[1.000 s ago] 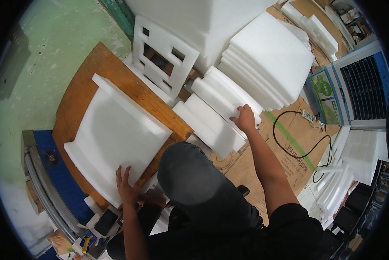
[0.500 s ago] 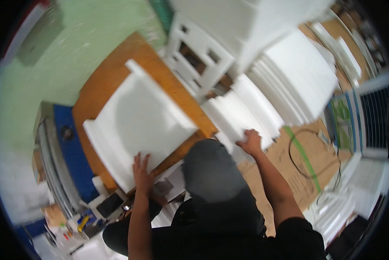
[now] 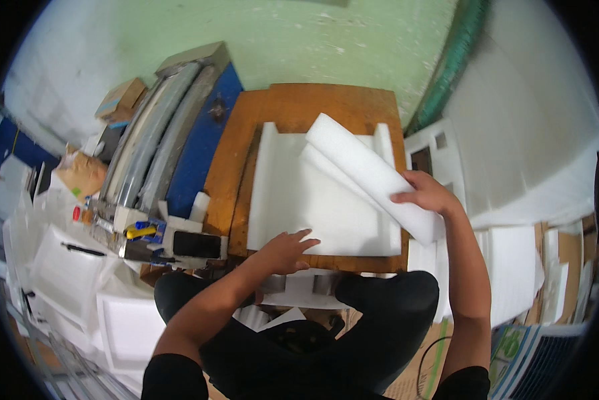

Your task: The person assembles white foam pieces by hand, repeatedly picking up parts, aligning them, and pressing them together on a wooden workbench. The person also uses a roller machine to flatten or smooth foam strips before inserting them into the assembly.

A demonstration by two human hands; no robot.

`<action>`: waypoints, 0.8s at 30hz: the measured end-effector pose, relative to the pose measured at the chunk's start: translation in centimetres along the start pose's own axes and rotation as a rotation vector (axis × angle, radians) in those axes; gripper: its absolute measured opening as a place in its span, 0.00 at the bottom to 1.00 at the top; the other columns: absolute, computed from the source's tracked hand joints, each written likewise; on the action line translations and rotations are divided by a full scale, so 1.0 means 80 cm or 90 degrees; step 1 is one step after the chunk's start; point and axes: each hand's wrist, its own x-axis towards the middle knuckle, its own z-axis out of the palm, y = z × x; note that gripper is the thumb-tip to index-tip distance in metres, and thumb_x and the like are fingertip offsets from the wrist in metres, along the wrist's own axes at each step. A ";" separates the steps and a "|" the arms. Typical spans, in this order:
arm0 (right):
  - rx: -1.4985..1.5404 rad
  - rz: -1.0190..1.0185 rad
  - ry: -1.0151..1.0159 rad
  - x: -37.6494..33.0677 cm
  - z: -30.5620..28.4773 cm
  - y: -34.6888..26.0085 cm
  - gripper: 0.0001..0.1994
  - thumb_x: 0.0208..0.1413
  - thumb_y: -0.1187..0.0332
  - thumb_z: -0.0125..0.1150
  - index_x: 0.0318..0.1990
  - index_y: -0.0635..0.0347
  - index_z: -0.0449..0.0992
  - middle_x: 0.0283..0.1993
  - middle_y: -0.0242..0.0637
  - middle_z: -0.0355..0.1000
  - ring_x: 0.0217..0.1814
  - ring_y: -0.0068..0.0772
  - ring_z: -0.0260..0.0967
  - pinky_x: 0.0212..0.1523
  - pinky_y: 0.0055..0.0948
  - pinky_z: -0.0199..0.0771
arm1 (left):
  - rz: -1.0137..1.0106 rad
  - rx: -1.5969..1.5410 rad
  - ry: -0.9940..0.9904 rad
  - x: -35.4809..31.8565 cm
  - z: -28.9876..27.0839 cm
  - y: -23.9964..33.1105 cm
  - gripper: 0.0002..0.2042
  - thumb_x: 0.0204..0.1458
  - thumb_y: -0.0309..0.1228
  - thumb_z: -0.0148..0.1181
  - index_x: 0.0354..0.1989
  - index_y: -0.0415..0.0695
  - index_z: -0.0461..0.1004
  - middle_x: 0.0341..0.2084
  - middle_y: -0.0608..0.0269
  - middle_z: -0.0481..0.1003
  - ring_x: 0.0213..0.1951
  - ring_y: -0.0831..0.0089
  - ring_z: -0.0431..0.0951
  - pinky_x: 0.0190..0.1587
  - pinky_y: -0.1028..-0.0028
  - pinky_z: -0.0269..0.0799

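Right fingers: I see my right hand (image 3: 427, 193) curled over the near end of a long white foam slab (image 3: 366, 175), fingers wrapped round its edge, gripping it.
Foam slab: it slants from my right hand up and leftward, its far end lifted over the middle of the tray.
Left fingers: my left hand (image 3: 283, 252) lies flat, fingers (image 3: 304, 235) spread wide, holding nothing, pressing on the near edge of the white foam tray (image 3: 293, 200).
Foam tray: a broad white sheet with raised side walls, lying on the wooden board (image 3: 299, 107).
Table: the board sits on the table in front of me, with a blue surface (image 3: 196, 147) just to its left.
Left side: a black phone (image 3: 196, 245) lies near the board's near-left corner; beside it, a yellow tool (image 3: 139, 231) and a small white roll (image 3: 200, 206).
Right side: stacked white foam sheets (image 3: 513, 267) lie beyond my right forearm, and a white foam frame with cut-outs (image 3: 439, 157) stands just past my right hand.
Far left: more white foam pieces (image 3: 66, 267) are piled there.
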 end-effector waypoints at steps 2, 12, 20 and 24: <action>-0.207 -0.049 0.129 0.048 0.006 -0.046 0.26 0.54 0.55 0.71 0.53 0.68 0.77 0.54 0.59 0.77 0.57 0.56 0.75 0.57 0.44 0.72 | 0.102 0.035 0.010 -0.004 -0.008 -0.021 0.27 0.59 0.41 0.65 0.68 0.55 0.70 0.70 0.50 0.64 0.64 0.49 0.71 0.67 0.54 0.65; -0.099 -0.455 0.133 0.144 0.150 -0.287 0.37 0.58 0.69 0.68 0.75 0.55 0.60 0.61 0.60 0.74 0.61 0.63 0.73 0.64 0.43 0.71 | 0.091 -0.050 -0.011 -0.074 -0.043 -0.053 0.20 0.57 0.41 0.65 0.56 0.49 0.78 0.53 0.53 0.77 0.58 0.52 0.77 0.63 0.47 0.66; -0.292 -0.537 0.099 0.265 0.237 -0.398 0.37 0.61 0.67 0.67 0.77 0.46 0.60 0.38 0.50 0.72 0.40 0.55 0.72 0.46 0.42 0.74 | 0.076 -0.083 -0.009 -0.110 -0.047 -0.080 0.21 0.54 0.40 0.68 0.55 0.45 0.76 0.50 0.54 0.77 0.54 0.54 0.79 0.60 0.47 0.67; -0.329 -0.594 0.093 0.322 0.280 -0.442 0.38 0.62 0.67 0.67 0.78 0.46 0.58 0.39 0.50 0.72 0.42 0.55 0.72 0.46 0.43 0.74 | 0.093 -0.123 0.044 -0.140 -0.051 -0.091 0.20 0.53 0.39 0.69 0.52 0.44 0.77 0.49 0.54 0.77 0.53 0.56 0.79 0.58 0.46 0.67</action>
